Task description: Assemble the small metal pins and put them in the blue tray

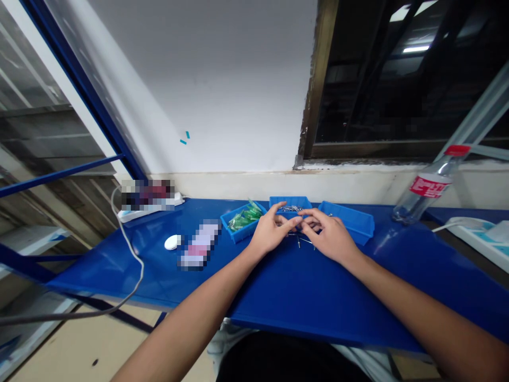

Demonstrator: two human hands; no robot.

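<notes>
My left hand [270,229] and my right hand [328,233] meet fingertip to fingertip above the blue table [302,286], just in front of three blue bins. Between the fingers is a small part, too small to make out; thin metal pins [300,240] lie on the table under the hands. The left bin [242,222] holds green pieces. Small metal parts fill the middle bin [290,206]. The right bin [350,220] shows nothing I can make out inside.
A clear plastic bottle with a red cap [427,185] leans at the right against the wall ledge. A white mouse-like object [173,242] and a white power strip [151,207] with a cable lie at the left. A white tray [481,239] sits at far right.
</notes>
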